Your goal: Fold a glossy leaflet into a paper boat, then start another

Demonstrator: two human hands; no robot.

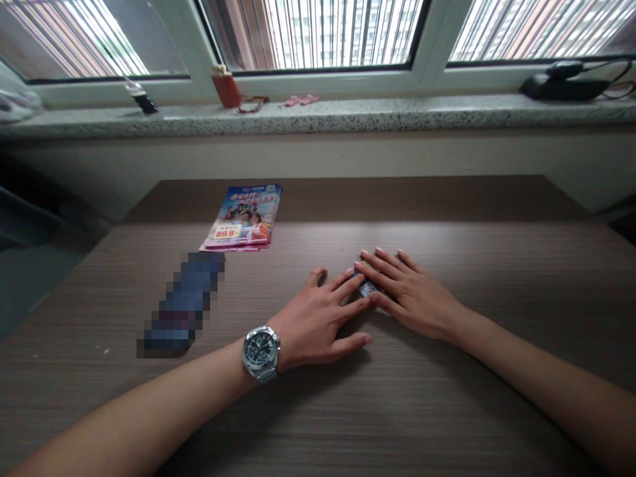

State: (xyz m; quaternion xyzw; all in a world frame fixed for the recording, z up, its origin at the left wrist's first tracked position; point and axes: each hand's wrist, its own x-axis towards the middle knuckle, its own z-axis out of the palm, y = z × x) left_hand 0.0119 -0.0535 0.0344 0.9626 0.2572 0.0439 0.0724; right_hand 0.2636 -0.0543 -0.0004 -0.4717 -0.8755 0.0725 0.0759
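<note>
Left hand and right hand, both unclenched (palms down), against a small blue item

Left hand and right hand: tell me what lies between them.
A small blue-and-white item, partly hidden, lies between the left hand and right hand, as the head view shows.

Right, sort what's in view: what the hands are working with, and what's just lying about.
In use, it seems:
small blue item, at the fingertips of the left hand and right hand

Just lying about:
flyers
pixelated blue item
red container
pink pieces
black-and-white item
black device
</note>
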